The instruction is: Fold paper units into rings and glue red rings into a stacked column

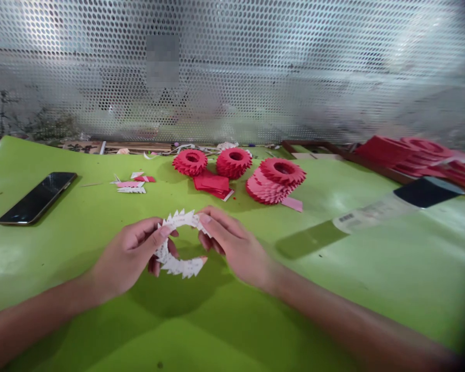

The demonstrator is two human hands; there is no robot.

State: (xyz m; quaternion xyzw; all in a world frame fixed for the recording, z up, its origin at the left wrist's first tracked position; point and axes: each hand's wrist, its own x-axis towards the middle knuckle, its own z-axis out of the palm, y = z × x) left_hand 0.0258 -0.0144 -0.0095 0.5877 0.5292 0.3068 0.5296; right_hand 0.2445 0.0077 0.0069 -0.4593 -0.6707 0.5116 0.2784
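A white folded-paper ring with pointed teeth is held just above the green table between both hands. My left hand pinches its left side, thumb on top and fingers curled under. My right hand grips the upper right of the ring with closed fingers. The ring's lower right end looks open, forming an arc.
Three red paper rings and flat red sheets lie behind. Loose white and pink folded pieces sit left of them. A black phone lies far left. A blurred bottle lies right, with red stacks beyond. Perforated metal wall at back.
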